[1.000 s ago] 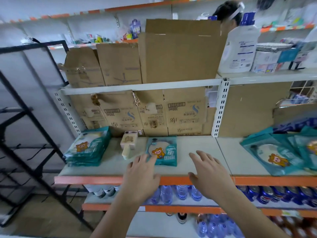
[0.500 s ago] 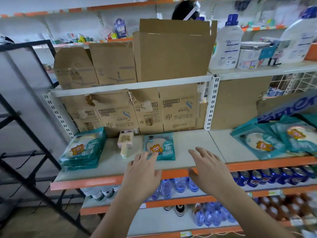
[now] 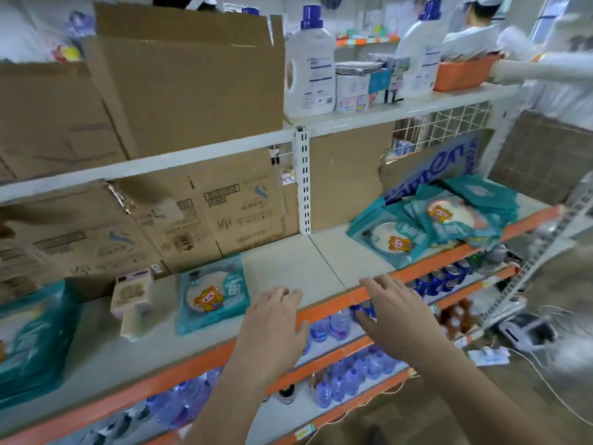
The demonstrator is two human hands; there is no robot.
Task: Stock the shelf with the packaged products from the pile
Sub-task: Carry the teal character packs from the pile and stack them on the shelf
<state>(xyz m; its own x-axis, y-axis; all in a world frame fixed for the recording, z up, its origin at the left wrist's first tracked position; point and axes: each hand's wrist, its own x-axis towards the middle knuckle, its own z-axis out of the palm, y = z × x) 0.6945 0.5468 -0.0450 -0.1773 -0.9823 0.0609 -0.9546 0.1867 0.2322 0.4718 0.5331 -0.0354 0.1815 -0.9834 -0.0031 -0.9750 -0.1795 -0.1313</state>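
both hands are bare, palms down and hold nothing. the left hand (image 3: 272,326) hovers over the front of the shelf (image 3: 288,268) with its fingers straight and slightly spread, and the right hand (image 3: 394,313) hangs over the orange front lip with its fingers fanned. the two are apart, with a gap of bare board between them. just left of the left hand a single teal pack (image 3: 213,292) lies flat, face up. its long axis runs front to back, its top edge is toward the cartons (image 3: 224,216) at the rear, and its cartoon figure reads upright from the aisle. whether the hand touches it is not clear. the pile (image 3: 449,220) sits well to the right on the next bay of the same level. its teal packs overlap at mixed angles, and the front one is turned so that a corner points left. a stack (image 3: 32,335) of the same packs lies at the far left edge, blurred. a small box (image 3: 131,293) stands between that stack and the single pack. water bottles (image 3: 337,326) and cans (image 3: 442,277) fill the level below. white bottles (image 3: 309,65) stand on the level above.
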